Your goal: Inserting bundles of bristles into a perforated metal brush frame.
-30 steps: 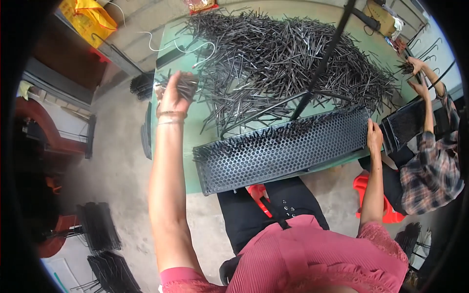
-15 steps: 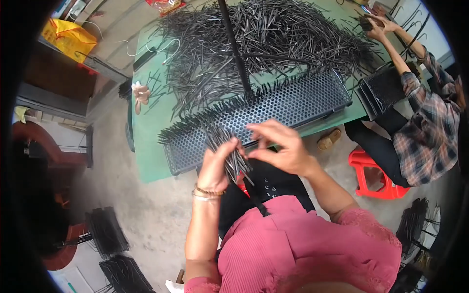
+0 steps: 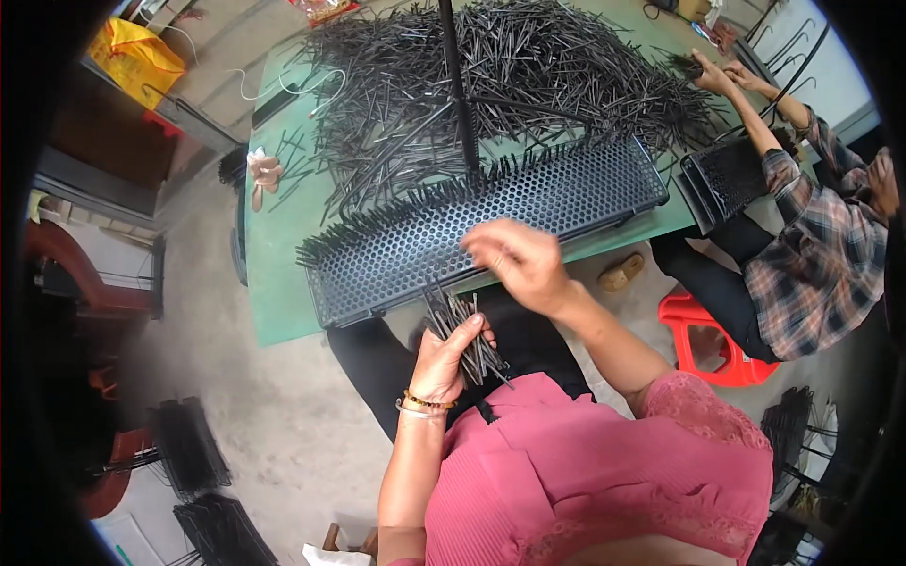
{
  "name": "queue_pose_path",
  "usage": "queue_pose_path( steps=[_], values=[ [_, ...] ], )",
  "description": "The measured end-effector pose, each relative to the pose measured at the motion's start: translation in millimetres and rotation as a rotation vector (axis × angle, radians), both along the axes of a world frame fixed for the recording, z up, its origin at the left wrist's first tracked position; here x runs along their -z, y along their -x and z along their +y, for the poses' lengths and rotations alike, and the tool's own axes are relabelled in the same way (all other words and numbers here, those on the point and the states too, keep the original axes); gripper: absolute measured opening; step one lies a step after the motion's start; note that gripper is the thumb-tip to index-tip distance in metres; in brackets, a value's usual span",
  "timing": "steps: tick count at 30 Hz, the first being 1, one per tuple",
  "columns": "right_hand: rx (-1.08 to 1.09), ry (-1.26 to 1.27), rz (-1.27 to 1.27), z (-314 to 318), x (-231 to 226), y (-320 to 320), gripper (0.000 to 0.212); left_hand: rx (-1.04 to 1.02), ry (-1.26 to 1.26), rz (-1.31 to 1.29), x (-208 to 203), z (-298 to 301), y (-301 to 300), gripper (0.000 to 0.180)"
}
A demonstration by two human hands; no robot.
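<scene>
My left hand [image 3: 445, 360] is closed round a bundle of thin dark sticks [image 3: 483, 351], held over my lap just below the near edge of a perforated black metal rack [image 3: 491, 212]. Similar short sticks stand upright in the holes along the rack's far side, while its nearer holes are bare. My right hand [image 3: 530, 269] hovers over the rack's near edge, above and to the right of the bundle. Its fingers are bent and smeared by motion, so whether they hold a stick cannot be made out.
A big heap of loose dark sticks [image 3: 528, 71] covers the far part of the green table [image 3: 283, 316]. A black upright rod [image 3: 458, 85] rises behind the rack. Pale gloves [image 3: 263, 176] lie at left. At right a co-worker in a plaid shirt [image 3: 802, 274] sits by a red stool [image 3: 708, 349].
My left hand has drawn the bundle down and right, off the rack toward my lap. My right hand has moved slightly up and left, apart from the bundle.
</scene>
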State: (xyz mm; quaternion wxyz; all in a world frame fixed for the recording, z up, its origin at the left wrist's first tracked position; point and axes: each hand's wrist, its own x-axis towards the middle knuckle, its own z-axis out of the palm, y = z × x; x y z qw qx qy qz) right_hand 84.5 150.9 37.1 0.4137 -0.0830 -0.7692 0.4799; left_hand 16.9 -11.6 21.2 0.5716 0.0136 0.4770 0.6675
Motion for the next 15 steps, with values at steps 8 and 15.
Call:
queue_pose_path(
  steps=[8, 15],
  values=[
    [0.294, 0.017, -0.102, 91, -4, -3, 0.017, -0.013, -0.077, -0.154, 7, 22, 6, 0.018],
    [0.246, 0.020, -0.164, 106, 21, 12, 0.016, 0.042, -0.030, -0.155, 17, 49, 6, 0.017]
  ],
)
